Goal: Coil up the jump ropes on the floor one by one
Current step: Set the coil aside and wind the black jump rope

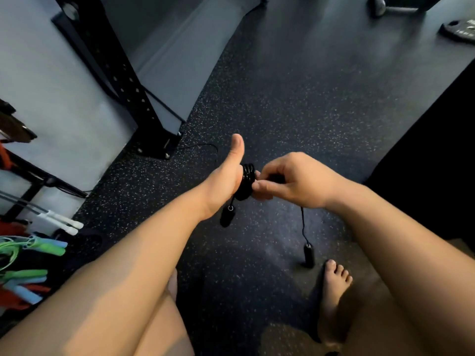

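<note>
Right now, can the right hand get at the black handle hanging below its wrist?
Probably, once freed: the right hand pinches cord at the coil, but the handle hangs in open air below it, nothing between.

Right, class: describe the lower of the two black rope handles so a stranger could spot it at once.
Find the two hands mid-frame, black rope coiled round the left hand. From the right hand a thin cord drops to the handle, near the bare foot. The other handle hangs short, under the left wrist.
</note>
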`<state>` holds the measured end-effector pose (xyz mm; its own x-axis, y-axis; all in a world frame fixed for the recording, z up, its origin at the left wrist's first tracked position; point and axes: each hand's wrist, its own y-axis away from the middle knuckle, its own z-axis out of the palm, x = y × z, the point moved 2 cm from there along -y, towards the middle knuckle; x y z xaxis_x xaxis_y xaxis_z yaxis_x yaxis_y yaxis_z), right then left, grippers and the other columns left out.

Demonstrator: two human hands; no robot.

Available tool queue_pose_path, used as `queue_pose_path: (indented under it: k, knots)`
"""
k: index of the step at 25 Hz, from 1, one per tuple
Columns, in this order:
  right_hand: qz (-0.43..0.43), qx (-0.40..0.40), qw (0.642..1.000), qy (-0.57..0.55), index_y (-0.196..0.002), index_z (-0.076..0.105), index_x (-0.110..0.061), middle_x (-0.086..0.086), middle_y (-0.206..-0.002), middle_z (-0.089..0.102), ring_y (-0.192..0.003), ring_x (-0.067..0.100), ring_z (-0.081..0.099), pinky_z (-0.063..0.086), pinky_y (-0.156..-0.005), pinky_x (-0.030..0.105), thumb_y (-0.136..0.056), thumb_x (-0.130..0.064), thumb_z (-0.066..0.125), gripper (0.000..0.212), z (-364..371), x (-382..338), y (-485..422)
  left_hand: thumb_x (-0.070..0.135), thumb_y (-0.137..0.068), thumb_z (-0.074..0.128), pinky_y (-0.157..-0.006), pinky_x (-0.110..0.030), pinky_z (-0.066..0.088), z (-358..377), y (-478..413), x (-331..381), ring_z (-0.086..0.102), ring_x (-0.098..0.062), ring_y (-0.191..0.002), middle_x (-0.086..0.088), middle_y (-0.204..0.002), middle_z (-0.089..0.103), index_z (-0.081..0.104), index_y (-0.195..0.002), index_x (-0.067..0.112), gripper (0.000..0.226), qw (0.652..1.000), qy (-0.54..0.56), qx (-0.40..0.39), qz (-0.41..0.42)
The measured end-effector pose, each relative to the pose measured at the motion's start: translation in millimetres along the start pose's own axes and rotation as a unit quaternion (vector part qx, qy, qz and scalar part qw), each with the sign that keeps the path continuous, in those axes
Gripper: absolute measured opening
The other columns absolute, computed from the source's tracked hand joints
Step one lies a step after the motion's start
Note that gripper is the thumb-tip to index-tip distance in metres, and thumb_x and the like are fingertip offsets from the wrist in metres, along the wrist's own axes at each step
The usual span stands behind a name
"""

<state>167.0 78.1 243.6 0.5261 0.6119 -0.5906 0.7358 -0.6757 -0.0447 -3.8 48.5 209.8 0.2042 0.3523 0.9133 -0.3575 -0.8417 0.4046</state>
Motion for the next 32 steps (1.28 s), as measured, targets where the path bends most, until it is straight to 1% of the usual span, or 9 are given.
queue_pose_path:
  k: [4,7,12,16,20,22,25,28,32]
  knots:
    - [-0.026,0.023,0.999,-0.025,-0.077,0.070,-0.018,-0.007,-0.068,0.069,-0.062,0.007,0.063,0.045,-0.056,0.020,-0.076,-0.050,0.080,0.033,-4.6,6.0,-2.7,0.096,-0.067,-0.011,-0.118,-0.052,0.028,9.4,3.1,-1.0,0.072,-0.026,-0.105,-0.020,-0.094,0.078,0.073,-0.098,-0.005,0.135,0.992,-0.092,-0.073,-0.039]
    - [-0.009,0.043,0.995,-0.094,-0.075,0.061,-0.013,-0.005,-0.061,0.059,-0.054,0.005,0.050,0.039,-0.052,0.021,-0.065,-0.056,0.081,0.049,-2.3,19.9,-6.4,0.095,-0.066,-0.013,-0.109,-0.057,0.039,8.9,9.1,5.2,0.069,-0.033,-0.086,-0.019,-0.072,0.073,0.070,-0.079,0.005,0.123,0.989,-0.081,-0.108,-0.059]
    - [0.047,0.101,0.968,-0.224,-0.065,0.050,-0.014,-0.007,-0.060,0.044,-0.057,0.006,0.037,0.032,-0.054,0.031,-0.088,-0.059,0.058,0.051,32.4,42.1,-12.2,0.092,-0.065,-0.016,-0.100,-0.052,0.048,-0.6,20.6,19.1,0.063,-0.030,-0.061,-0.009,-0.047,0.056,0.059,-0.072,0.002,0.118,0.989,0.019,-0.147,-0.021]
    - [0.110,0.114,0.918,-0.364,-0.074,0.057,0.003,0.016,-0.064,0.052,-0.063,0.022,0.043,0.039,-0.061,0.038,-0.100,-0.063,0.036,0.074,67.0,39.5,-10.1,0.094,-0.067,-0.013,-0.090,-0.038,0.051,-7.3,22.5,23.5,0.066,-0.034,-0.075,-0.011,-0.058,0.062,0.063,-0.079,0.002,0.119,0.985,0.135,-0.103,0.036]
    - [0.143,0.110,0.884,-0.432,-0.085,0.061,-0.006,0.007,-0.076,0.054,-0.074,0.018,0.053,0.053,-0.075,0.035,-0.109,-0.024,0.041,0.036,90.2,35.4,-9.3,0.098,-0.066,-0.002,-0.114,-0.057,0.036,-19.2,25.2,24.9,0.062,-0.033,-0.087,-0.010,-0.071,0.067,0.064,-0.092,0.003,0.119,0.964,0.238,-0.051,0.103]
    - [0.168,0.054,0.893,-0.414,-0.097,0.063,-0.001,0.003,-0.081,0.062,-0.079,0.013,0.060,0.053,-0.084,0.035,-0.106,-0.017,0.048,0.024,102.8,43.6,-9.0,0.098,-0.069,0.001,-0.112,-0.053,0.038,-24.5,26.3,24.0,0.066,-0.033,-0.089,-0.010,-0.076,0.069,0.064,-0.098,0.002,0.118,0.950,0.283,-0.010,0.129]
    - [0.232,-0.050,0.914,-0.329,-0.102,0.067,-0.009,0.000,-0.091,0.071,-0.078,0.001,0.065,0.050,-0.074,0.019,-0.105,-0.016,0.048,0.020,114.8,50.8,-7.3,0.096,-0.074,0.002,-0.107,-0.044,0.045,-28.1,26.6,20.8,0.070,-0.035,-0.098,-0.013,-0.090,0.072,0.063,-0.109,0.001,0.119,0.932,0.324,0.052,0.151]
    - [0.237,-0.082,0.932,-0.263,-0.106,0.069,-0.011,0.001,-0.097,0.075,-0.082,-0.002,0.068,0.045,-0.066,0.008,-0.105,-0.019,0.047,0.024,112.0,42.4,-6.8,0.095,-0.076,0.004,-0.114,-0.046,0.041,-32.6,25.3,18.8,0.067,-0.036,-0.110,-0.019,-0.109,0.071,0.055,-0.121,-0.001,0.118,0.910,0.360,0.094,0.181]
    - [0.180,-0.058,0.968,-0.166,-0.105,0.069,-0.018,-0.007,-0.081,0.072,-0.071,-0.001,0.065,0.050,-0.068,0.018,-0.104,-0.029,0.049,0.023,97.3,23.5,-7.8,0.086,-0.083,0.000,-0.118,-0.049,0.036,-41.0,21.8,19.0,0.064,-0.040,-0.122,-0.026,-0.122,0.070,0.050,-0.130,-0.004,0.114,0.914,0.303,0.186,0.194]
